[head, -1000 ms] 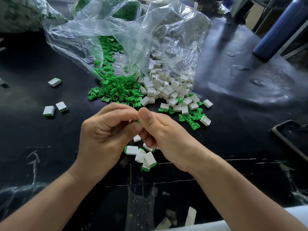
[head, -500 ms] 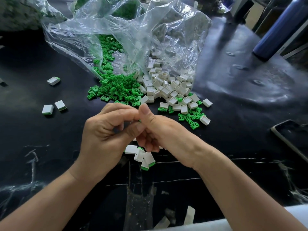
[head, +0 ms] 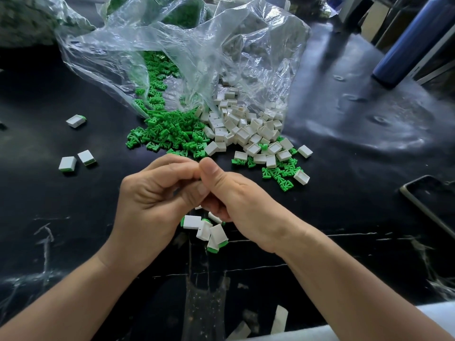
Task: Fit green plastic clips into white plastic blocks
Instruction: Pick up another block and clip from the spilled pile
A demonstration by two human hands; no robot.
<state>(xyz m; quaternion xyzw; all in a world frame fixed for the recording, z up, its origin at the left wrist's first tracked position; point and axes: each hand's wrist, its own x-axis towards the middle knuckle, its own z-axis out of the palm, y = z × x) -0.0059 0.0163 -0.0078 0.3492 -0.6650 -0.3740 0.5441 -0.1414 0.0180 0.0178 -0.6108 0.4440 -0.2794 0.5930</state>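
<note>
My left hand [head: 152, 200] and my right hand [head: 234, 200] meet fingertip to fingertip above the black table [head: 344, 230]. Their curled fingers and thumbs pinch one small piece between them, and the fingers hide it. Just below the hands lies a small heap of white blocks with green clips fitted [head: 209, 232]. Loose green clips [head: 170, 134] spill from a clear plastic bag [head: 197, 45] beyond the hands. Empty white blocks [head: 246, 134] lie to the right of them.
Three fitted blocks lie apart at the left [head: 67, 163], [head: 86, 157], [head: 76, 120]. A dark blue bottle [head: 406, 45] stands at the far right. A phone [head: 430, 203] lies at the right edge. More bags of parts sit at the back left [head: 29, 20].
Both hands stay pinched together and have shifted slightly away from me. The green speck seen between the fingertips earlier is now covered.
</note>
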